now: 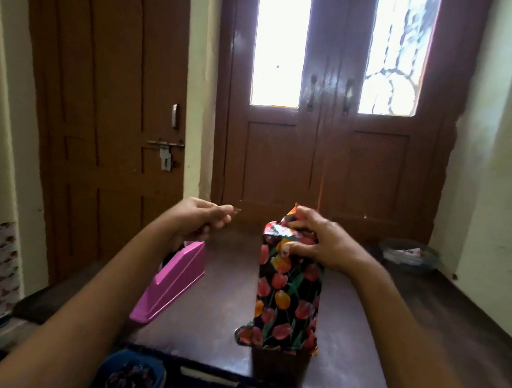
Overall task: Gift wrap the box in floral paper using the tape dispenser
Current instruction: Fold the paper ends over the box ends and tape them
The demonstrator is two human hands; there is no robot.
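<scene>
From my end, the tall box wrapped in black tulip-print floral paper [287,297] stands upright on the dark wooden table [223,318]. The right hand [316,240] pinches the gathered folds at its top end. The left hand [203,219], raised above the pink plastic tape dispenser [172,283], pinches something small, probably a tape strip, though it is blurred. I judge this to be the top-end sealing step. Next, the strip must land across the held folds.

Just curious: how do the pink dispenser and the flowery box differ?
The tape dispenser is plain pink; the box wears dark tulip paper. The dispenser lies low; the box stands tall on end. The right hand grips the box's top, not the dispenser. Both rest on the table.
</scene>
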